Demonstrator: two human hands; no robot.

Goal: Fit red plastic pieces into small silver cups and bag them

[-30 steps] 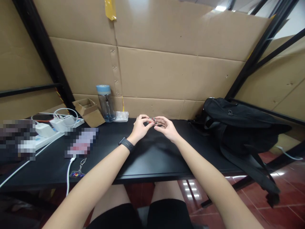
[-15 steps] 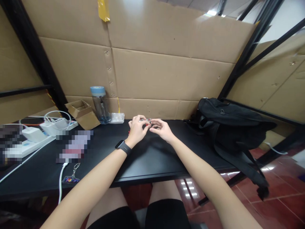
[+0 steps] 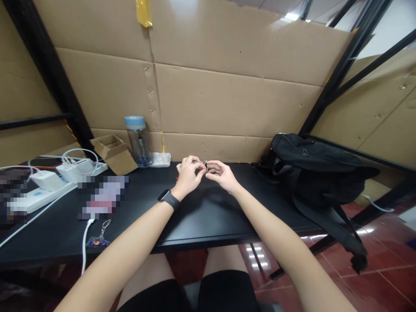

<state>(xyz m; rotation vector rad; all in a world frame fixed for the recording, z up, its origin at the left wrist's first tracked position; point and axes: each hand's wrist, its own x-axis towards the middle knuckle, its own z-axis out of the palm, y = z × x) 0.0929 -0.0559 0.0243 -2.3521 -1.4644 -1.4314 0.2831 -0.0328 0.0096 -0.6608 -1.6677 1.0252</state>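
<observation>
Both hands meet above the black table, near its far edge. My left hand (image 3: 189, 175), with a dark watch (image 3: 168, 199) on its wrist, is closed around a small red and dark object (image 3: 204, 167). A bit of red also shows at the outer side of that hand. My right hand (image 3: 223, 176) has its fingers curled and its thumb bent in, with the tips at the object's right side. Fingers cover most of the object, so its exact kind cannot be made out.
On the left are a white power strip (image 3: 43, 196) with chargers, a blurred phone (image 3: 105, 197), a keychain (image 3: 99, 240), an open cardboard box (image 3: 117, 158), a blue-lidded bottle (image 3: 139, 145) and a clear plastic packet (image 3: 161, 159). A black backpack (image 3: 320, 167) lies right.
The hands stay together with only slight finger movement around the small object. The whole view has shifted slightly.
</observation>
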